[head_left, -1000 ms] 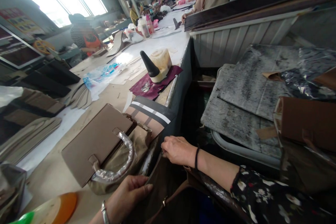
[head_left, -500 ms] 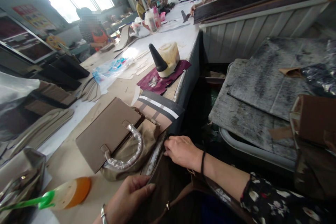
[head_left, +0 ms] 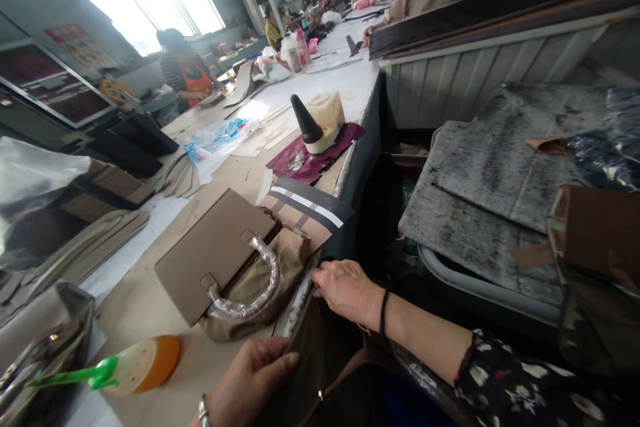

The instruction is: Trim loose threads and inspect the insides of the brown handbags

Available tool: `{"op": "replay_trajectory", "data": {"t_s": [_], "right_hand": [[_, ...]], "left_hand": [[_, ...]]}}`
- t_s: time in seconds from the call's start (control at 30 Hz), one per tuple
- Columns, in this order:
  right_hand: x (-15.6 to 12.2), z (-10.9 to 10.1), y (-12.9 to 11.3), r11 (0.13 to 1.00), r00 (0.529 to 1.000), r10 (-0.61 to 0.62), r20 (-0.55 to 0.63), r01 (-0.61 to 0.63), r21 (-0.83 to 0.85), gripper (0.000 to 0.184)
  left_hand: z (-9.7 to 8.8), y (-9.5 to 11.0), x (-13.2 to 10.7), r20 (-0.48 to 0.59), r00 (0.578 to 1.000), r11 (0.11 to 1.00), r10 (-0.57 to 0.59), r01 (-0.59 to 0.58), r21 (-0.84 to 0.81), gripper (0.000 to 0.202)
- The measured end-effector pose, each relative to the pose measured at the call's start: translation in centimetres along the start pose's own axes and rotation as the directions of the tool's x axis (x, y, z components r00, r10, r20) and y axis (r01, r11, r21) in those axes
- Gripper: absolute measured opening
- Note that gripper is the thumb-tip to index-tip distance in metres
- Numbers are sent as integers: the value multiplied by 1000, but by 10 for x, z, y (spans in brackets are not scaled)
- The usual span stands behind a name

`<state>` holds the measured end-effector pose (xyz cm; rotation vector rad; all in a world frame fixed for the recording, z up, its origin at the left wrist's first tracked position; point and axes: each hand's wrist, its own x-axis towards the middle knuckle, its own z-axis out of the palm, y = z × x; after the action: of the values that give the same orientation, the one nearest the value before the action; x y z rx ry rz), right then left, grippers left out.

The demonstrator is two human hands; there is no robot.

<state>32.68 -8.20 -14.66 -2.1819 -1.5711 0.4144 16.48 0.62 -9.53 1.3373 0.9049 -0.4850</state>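
Observation:
My left hand (head_left: pixel 255 380) is closed, thumb and fingers pinching the edge of a dark brown bag (head_left: pixel 310 353) at the front of the table. My right hand (head_left: pixel 345 290), also closed, grips that bag's edge farther along, its fingertips partly hidden. A thin brown strap (head_left: pixel 343 380) with a small metal fitting hangs below the hands, and a plastic-wrapped handle (head_left: pixel 423 373) shows under my right forearm. Just beyond the hands, a taupe handbag (head_left: pixel 215 253) with a plastic-wrapped handle lies on the table (head_left: pixel 135 293).
An orange-filled bottle (head_left: pixel 150 363) with a green top lies at left. A glue pot (head_left: pixel 327 113) with a black cone stands on maroon cloth (head_left: pixel 285 163). Stained grey boards (head_left: pixel 490 173) cover a tub at right, near a ribbed bin (head_left: pixel 450 90). Co-workers sit farther back.
The view has shifted slightly, so the table items appear a little lower and to the right. Both hands keep their grip on the dark brown bag's edge.

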Motion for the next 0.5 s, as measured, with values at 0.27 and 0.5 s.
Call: {"op": "replay_trajectory", "data": {"t_s": [0.27, 0.5], "right_hand": [[1, -3, 1, 1000, 1000, -13, 4, 13, 16, 13], [-2, -3, 10, 993, 993, -116, 16, 115, 33, 17]], "left_hand": [[1, 0, 0, 35, 999, 1000, 24, -24, -11, 45], [8, 6, -4, 4, 999, 998, 34, -35, 54, 44]]}}
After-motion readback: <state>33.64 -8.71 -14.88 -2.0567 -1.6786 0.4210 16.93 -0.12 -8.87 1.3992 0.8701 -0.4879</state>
